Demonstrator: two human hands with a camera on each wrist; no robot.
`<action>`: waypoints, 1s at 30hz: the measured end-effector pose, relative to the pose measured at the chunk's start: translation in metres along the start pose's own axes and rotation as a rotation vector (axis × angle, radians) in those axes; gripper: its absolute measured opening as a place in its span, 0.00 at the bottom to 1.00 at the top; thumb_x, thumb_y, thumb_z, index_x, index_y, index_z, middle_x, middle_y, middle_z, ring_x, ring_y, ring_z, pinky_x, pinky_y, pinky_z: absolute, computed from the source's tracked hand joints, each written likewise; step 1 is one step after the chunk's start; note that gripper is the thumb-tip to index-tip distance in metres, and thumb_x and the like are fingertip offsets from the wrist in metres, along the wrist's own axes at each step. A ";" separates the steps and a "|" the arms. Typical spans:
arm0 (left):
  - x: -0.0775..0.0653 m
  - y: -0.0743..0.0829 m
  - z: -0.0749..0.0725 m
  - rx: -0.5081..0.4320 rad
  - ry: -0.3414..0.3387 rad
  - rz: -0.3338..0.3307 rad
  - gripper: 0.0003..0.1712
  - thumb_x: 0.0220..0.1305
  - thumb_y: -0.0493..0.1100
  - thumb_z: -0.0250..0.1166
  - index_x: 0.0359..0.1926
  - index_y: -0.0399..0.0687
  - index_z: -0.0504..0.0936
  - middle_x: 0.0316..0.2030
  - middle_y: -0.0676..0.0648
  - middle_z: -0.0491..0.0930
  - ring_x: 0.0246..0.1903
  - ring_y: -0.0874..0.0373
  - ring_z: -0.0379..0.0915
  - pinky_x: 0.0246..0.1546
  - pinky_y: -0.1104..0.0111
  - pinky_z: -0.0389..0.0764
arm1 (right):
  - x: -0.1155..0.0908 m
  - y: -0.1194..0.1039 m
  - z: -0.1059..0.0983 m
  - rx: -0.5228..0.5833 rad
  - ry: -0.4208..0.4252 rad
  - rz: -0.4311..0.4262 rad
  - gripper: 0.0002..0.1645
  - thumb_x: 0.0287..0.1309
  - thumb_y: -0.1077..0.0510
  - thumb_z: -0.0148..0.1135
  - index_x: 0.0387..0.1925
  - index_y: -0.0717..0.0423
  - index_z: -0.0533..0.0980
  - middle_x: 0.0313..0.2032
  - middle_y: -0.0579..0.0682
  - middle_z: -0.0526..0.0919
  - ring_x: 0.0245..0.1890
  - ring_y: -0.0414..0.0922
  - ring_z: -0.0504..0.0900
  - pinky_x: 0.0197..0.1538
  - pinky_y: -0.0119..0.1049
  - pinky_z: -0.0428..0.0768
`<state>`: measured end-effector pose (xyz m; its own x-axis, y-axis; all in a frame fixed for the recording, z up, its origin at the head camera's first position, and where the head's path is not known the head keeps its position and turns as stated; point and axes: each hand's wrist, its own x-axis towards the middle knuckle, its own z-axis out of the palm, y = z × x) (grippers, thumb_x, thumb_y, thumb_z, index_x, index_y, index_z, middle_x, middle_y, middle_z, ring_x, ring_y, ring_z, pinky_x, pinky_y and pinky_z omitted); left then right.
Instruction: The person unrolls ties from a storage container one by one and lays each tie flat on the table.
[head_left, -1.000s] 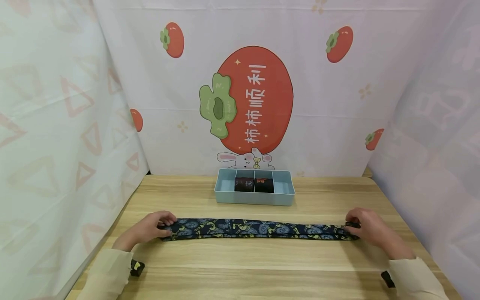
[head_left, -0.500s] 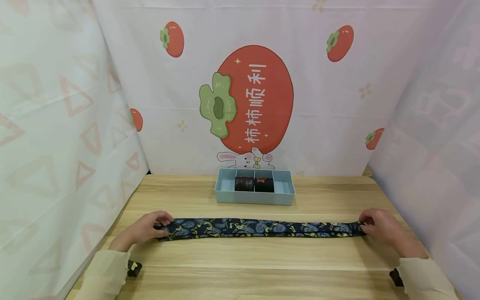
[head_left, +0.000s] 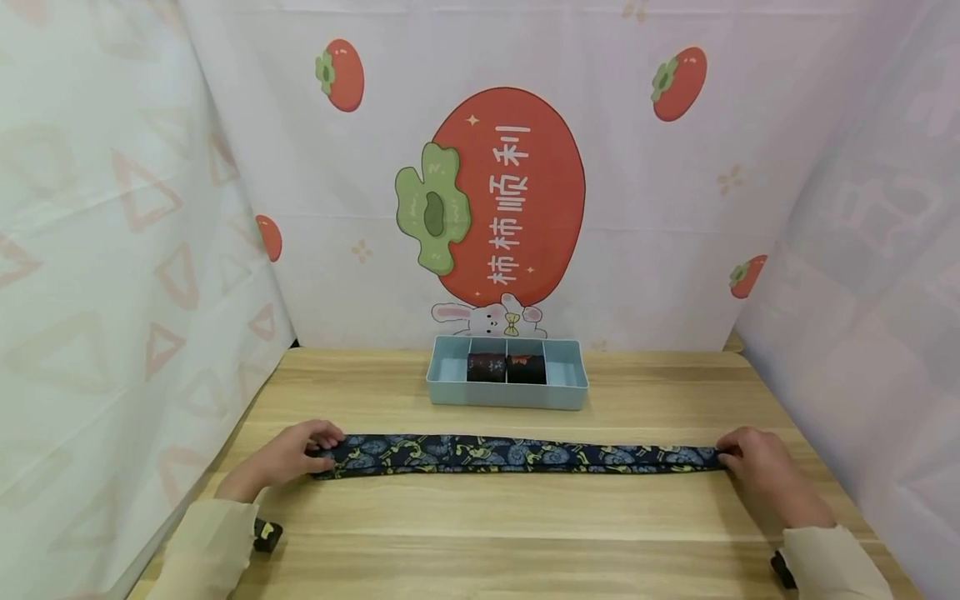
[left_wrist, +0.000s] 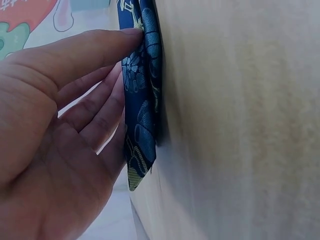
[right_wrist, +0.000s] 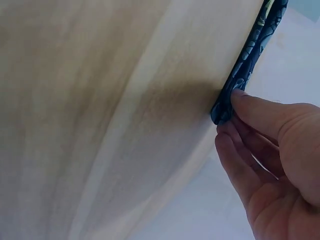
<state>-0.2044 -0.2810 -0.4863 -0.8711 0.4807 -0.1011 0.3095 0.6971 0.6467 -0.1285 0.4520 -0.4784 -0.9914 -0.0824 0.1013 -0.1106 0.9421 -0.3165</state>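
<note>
A dark navy necktie (head_left: 517, 455) with blue shell-like figures and yellow-green touches stretches flat across the table, folded along its length. At its left end my left hand (head_left: 288, 454) holds it, thumb on the near face and fingers behind, as the left wrist view shows; the pointed tip (left_wrist: 136, 177) hangs below the thumb. My right hand (head_left: 768, 471) pinches the narrower right end between thumb and fingertips. In the right wrist view that folded end (right_wrist: 223, 112) sits just past the thumb (right_wrist: 250, 107).
Behind the tie stands a light blue divided box (head_left: 506, 396). Its two middle compartments hold a rolled dark maroon tie (head_left: 487, 367) and a rolled black tie (head_left: 527, 369) with orange-red marks. White printed cloth (head_left: 630, 275) encloses the wooden table (head_left: 480, 525) at the back and sides.
My right hand has moved outward to the right along the tie to its end, which now lies straighter. The left hand has shifted slightly left. The box has stayed put.
</note>
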 end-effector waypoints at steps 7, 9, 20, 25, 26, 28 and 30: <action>0.011 0.000 -0.002 0.005 -0.004 -0.025 0.20 0.65 0.36 0.75 0.56 0.41 0.82 0.48 0.46 0.82 0.47 0.54 0.76 0.50 0.55 0.82 | 0.009 0.001 0.001 -0.009 0.027 -0.024 0.06 0.56 0.75 0.71 0.36 0.71 0.86 0.38 0.68 0.88 0.38 0.63 0.87 0.41 0.56 0.86; 0.014 0.000 -0.002 0.005 -0.002 -0.038 0.20 0.65 0.36 0.75 0.56 0.41 0.82 0.48 0.46 0.82 0.47 0.54 0.76 0.50 0.54 0.82 | 0.013 0.003 0.002 -0.010 0.035 -0.031 0.05 0.56 0.75 0.71 0.36 0.71 0.86 0.38 0.68 0.87 0.38 0.64 0.87 0.41 0.57 0.86; 0.039 0.000 -0.007 0.022 -0.008 -0.029 0.19 0.65 0.35 0.74 0.55 0.38 0.82 0.49 0.42 0.83 0.48 0.50 0.78 0.53 0.50 0.81 | 0.027 0.011 0.006 -0.007 0.049 0.009 0.04 0.58 0.73 0.70 0.37 0.72 0.85 0.38 0.70 0.88 0.41 0.68 0.86 0.45 0.63 0.85; 0.046 0.000 -0.011 0.033 -0.019 -0.020 0.18 0.66 0.34 0.73 0.56 0.38 0.82 0.49 0.41 0.83 0.49 0.49 0.79 0.54 0.51 0.81 | 0.031 0.009 0.005 0.002 0.057 0.000 0.04 0.58 0.73 0.70 0.36 0.72 0.85 0.37 0.69 0.88 0.38 0.66 0.86 0.43 0.62 0.85; 0.046 0.000 -0.012 0.039 -0.023 -0.020 0.18 0.66 0.34 0.73 0.55 0.38 0.82 0.49 0.41 0.83 0.49 0.49 0.79 0.54 0.51 0.82 | 0.032 0.008 0.004 -0.002 0.054 -0.011 0.04 0.58 0.73 0.70 0.36 0.72 0.85 0.36 0.68 0.88 0.37 0.65 0.86 0.43 0.61 0.85; 0.049 0.002 -0.015 0.062 -0.032 -0.011 0.18 0.65 0.33 0.73 0.55 0.37 0.82 0.49 0.41 0.83 0.48 0.49 0.79 0.53 0.52 0.82 | 0.037 0.005 -0.001 -0.007 0.020 -0.010 0.04 0.58 0.73 0.70 0.36 0.72 0.85 0.36 0.67 0.88 0.37 0.63 0.87 0.41 0.60 0.85; 0.052 0.006 -0.018 0.100 -0.044 -0.004 0.18 0.64 0.32 0.73 0.54 0.36 0.82 0.48 0.40 0.84 0.47 0.49 0.80 0.52 0.52 0.83 | 0.043 -0.001 -0.011 -0.023 -0.045 -0.003 0.02 0.59 0.73 0.69 0.35 0.71 0.84 0.35 0.66 0.87 0.34 0.59 0.85 0.38 0.56 0.84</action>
<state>-0.2545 -0.2616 -0.4737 -0.8558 0.4986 -0.1380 0.3442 0.7479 0.5676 -0.1707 0.4511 -0.4638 -0.9933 -0.0991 0.0594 -0.1123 0.9489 -0.2948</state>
